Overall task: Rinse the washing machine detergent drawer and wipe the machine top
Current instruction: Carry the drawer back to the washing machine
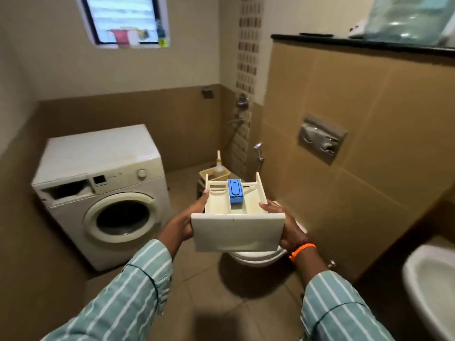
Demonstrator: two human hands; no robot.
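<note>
I hold the cream detergent drawer out in front of me, its front panel toward me and a blue insert in its middle compartment. My left hand grips the drawer's left side and my right hand grips its right side. The white front-loading washing machine stands to the left against the wall. Its drawer slot at the top left of the front panel gapes dark. The machine top is bare and white.
A white toilet sits directly below the drawer. A washbasin is at the lower right. A cream tub holding a bottle stands on the floor by the far wall, near a wall tap and a hand sprayer.
</note>
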